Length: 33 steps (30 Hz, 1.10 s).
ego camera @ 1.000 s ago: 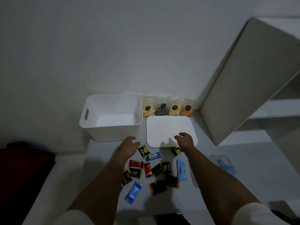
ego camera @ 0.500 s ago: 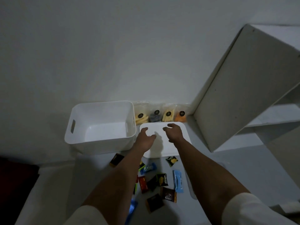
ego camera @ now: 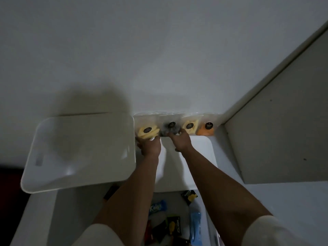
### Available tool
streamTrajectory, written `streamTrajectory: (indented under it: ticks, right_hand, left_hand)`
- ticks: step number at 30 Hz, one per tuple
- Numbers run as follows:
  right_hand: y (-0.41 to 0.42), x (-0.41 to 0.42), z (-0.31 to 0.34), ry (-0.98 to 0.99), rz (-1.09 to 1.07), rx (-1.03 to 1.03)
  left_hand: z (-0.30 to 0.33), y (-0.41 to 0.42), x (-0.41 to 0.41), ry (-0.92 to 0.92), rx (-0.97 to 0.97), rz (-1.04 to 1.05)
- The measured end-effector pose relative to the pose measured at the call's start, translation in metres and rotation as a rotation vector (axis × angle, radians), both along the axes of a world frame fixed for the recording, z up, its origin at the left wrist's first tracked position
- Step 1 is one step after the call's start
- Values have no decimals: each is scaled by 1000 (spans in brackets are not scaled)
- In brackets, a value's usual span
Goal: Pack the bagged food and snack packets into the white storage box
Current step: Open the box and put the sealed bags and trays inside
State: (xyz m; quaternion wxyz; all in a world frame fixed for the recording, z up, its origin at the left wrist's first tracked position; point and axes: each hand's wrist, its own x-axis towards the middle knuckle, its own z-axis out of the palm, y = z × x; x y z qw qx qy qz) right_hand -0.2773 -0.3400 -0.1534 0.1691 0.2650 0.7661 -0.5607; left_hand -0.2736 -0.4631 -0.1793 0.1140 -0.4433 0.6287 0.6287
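Observation:
Four clear food bags lean against the wall behind the white lid (ego camera: 201, 157). My left hand (ego camera: 150, 145) grips the bottom of the yellow food bag (ego camera: 147, 131), right beside the white storage box (ego camera: 79, 150), which holds nothing. My right hand (ego camera: 180, 141) pinches the lower edge of the grey food bag (ego camera: 170, 127). A pale yellow bag (ego camera: 190, 127) and an orange bag (ego camera: 206, 130) stand untouched to the right. Several snack packets lie near me between my forearms, among them a blue one (ego camera: 158, 207) and a black-and-yellow one (ego camera: 189, 196).
A tall white cabinet panel (ego camera: 275, 139) closes off the right side, meeting the wall just past the orange bag. The box overhangs the table's left edge, with a dark red thing (ego camera: 8, 176) on the floor below.
Both hands moved forward from the snack packets, across the lid, to the bags at the wall, and now hold the yellow and grey bags. The camera leaned closer and looks further down.

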Motion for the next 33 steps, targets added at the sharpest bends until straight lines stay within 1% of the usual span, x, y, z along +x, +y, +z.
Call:
streamTrajectory:
  ticks: [2, 3, 6, 9, 11, 12, 15, 17, 19, 22, 24, 29, 33]
  right_hand:
    - [-2, -5, -11, -3, -24, -18]
    - [-4, -7, -17, -7, -36, -31]
    - [-6, -21, -38, 4, -97, -46]
    - [-1, -32, -50, 20, -159, -28]
    - [5, -35, -54, 23, -174, -6]
    - [7, -36, -56, 25, -173, 7]
    - [14, -36, -60, 50, -160, 24]
    - [17, -34, -61, 79, -144, 85]
    - [20, -30, -59, 115, -127, 144]
    - [19, -20, -34, 177, -123, 180]
    - [19, -10, -13, 232, -140, 200]
    - [26, 26, 36, 365, -218, 200]
    - [23, 57, 89, 436, -257, 146]
  left_hand:
    - [-3, 5, -11, 81, 52, 119]
    - [-4, 6, -15, 110, 30, 143]
    - [-6, 9, -24, 118, -119, 95]
    - [-4, 11, -32, 174, -115, 171]
    - [0, 13, -36, 189, -184, 207]
    - [0, 13, -38, 166, -230, 207]
    - [-7, 11, -46, 99, -249, 222]
    - [-6, 5, -48, 15, -249, 160]
    - [0, 1, -48, -57, -291, 53]
    - [16, -2, -41, 13, -344, -11]
    - [28, -1, -35, 72, -338, -23]
    - [95, -1, -5, 187, -377, -168]
    - [154, -15, 25, 276, -470, -275]
